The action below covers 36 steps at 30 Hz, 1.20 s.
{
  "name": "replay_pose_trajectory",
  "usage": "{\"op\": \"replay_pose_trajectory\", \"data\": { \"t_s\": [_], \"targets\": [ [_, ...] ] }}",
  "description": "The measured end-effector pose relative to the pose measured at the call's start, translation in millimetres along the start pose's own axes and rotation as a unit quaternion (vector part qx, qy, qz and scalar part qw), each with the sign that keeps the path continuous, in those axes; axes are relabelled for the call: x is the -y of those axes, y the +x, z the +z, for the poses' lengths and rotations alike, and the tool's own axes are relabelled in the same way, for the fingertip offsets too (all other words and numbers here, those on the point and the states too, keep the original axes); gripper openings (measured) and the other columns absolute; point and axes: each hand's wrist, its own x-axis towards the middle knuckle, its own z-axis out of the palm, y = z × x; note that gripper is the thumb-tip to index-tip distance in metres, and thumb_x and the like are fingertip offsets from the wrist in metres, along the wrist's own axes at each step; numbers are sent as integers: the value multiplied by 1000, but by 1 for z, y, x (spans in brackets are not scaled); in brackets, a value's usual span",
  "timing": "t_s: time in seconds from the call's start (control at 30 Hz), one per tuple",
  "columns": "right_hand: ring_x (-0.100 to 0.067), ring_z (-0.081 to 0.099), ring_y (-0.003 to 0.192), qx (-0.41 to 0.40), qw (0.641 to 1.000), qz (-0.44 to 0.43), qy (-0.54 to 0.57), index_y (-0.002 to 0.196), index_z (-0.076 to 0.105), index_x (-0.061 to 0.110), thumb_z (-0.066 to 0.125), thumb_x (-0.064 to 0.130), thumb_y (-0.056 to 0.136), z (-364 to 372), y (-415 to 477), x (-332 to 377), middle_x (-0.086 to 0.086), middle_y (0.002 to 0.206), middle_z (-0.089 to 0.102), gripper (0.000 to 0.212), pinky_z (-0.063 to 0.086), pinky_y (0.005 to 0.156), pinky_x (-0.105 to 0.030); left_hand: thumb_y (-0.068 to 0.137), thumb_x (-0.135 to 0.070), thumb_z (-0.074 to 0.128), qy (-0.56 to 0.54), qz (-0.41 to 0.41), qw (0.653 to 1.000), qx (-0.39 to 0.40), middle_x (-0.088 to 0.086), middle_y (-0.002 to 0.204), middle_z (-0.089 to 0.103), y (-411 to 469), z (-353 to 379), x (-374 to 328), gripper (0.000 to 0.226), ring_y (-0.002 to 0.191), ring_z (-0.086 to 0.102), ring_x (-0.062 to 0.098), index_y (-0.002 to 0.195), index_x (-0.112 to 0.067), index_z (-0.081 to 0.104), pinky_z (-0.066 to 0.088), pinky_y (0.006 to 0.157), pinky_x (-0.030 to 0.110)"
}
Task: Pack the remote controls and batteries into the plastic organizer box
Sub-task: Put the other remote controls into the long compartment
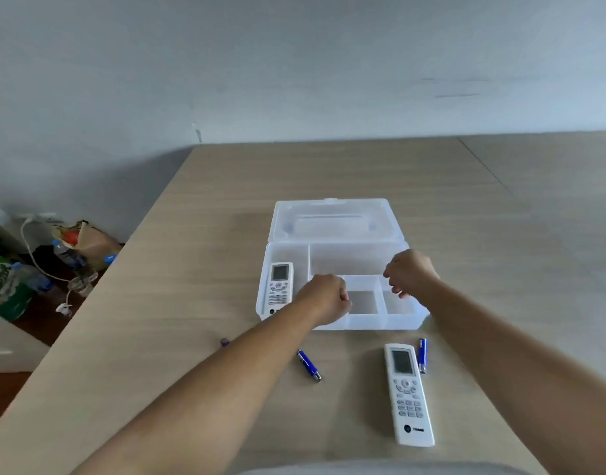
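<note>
Organizer box (332, 255) open on table (199, 269), lid back. One remote (278, 286) already in its left compartment; remaining compartments look empty. Both hands above box: left hand (325, 296) fisted, right hand (409, 272) loosely curled, contents of either — cannot tell. Second remote (408, 394) and three batteries (309, 365) lie just in front of box. Advice: lay remote flat in long rear compartment, batteries in small front cells.

Home room — floor clutter (38, 265), plain wall (294, 63)
</note>
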Motion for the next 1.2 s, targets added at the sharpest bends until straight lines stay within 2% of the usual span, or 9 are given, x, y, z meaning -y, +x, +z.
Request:
{"op": "replay_pose_trajectory", "data": {
  "t_s": [0.1, 0.2, 0.33, 0.53, 0.83, 0.9, 0.97, 1.07, 1.2],
  "targets": [
    [-32, 62, 62, -60, 998, 17, -22, 83, 65, -8, 42, 4, 75, -26, -2, -54, -21, 77, 70, 27, 50, 58, -32, 87, -23, 56, 45, 8, 997, 67, 11, 111, 70, -3, 42, -26, 27, 106, 65, 28, 104, -5, 69, 53, 87, 32],
    [-36, 64, 81, -112, 991, 36, -66, 83, 66, -5, 45, 4, 76, -45, -9, -98, -22, 87, 70, 25, 48, 65, -30, 85, -37, 58, 52, -42, 991, 114, 14, 110, 66, -9, 76, -44, 40, 101, 65, 29, 111, -7, 61, 50, 77, 32],
    [-34, 56, 73, -117, 984, 69, -118, 84, 61, -3, 43, 5, 77, -50, -15, -142, -19, 85, 63, 21, 43, 57, -29, 73, -52, 68, 19, -98, 986, 136, 6, 121, 60, -13, 114, -53, 77, 107, 65, 25, 128, -8, 36, 47, 68, 29],
    [-35, 57, 101, -116, 974, 56, -184, 107, 60, 3, 49, 11, 80, -41, -7, -174, -16, 111, 61, 29, 41, 71, -30, 66, -59, 73, 65, -116, 984, 120, 9, 135, 47, -19, 147, -64, 115, 120, 55, 23, 150, -16, 7, 47, 87, 31],
    [-34, 55, 112, -65, 966, 104, -226, 123, 43, 2, 68, 30, 76, -26, -7, -183, -16, 117, 60, 60, 47, 79, -35, 72, -41, 68, 111, -115, 982, 103, 12, 128, 51, -18, 158, -57, 115, 108, 58, 23, 154, -15, -9, 49, 76, 30],
    [-30, 56, 106, -39, 965, 131, -224, 123, 44, 1, 72, 34, 70, -20, -9, -181, -13, 116, 60, 68, 49, 77, -34, 72, -42, 67, 117, -125, 980, 106, 13, 129, 51, -20, 158, -49, 118, 109, 58, 23, 154, -15, -13, 49, 78, 29],
    [-26, 56, 89, -27, 970, 136, -199, 111, 52, 3, 71, 29, 69, -16, -11, -179, -10, 102, 63, 53, 46, 66, -31, 73, -43, 67, 108, -132, 980, 105, 14, 132, 48, -23, 158, -43, 118, 113, 55, 24, 154, -16, -14, 48, 83, 30],
    [-25, 57, 75, -23, 980, 146, -132, 92, 55, 5, 68, 21, 72, -15, -11, -177, -6, 78, 56, 28, 43, 54, -28, 72, -31, 71, 45, -137, 985, 90, 11, 128, 53, -23, 158, -35, 107, 108, 59, 25, 152, -12, 3, 51, 79, 31],
    [-26, 62, 74, -80, 977, 171, 98, 93, 56, 6, 71, 21, 73, -24, -16, -171, -10, 86, 63, 29, 51, 59, -29, 67, -29, 71, -79, -128, 982, 114, 5, 115, 59, -19, 140, -29, 80, 96, 62, 23, 134, -17, 28, 51, 69, 29]
  ]
}}
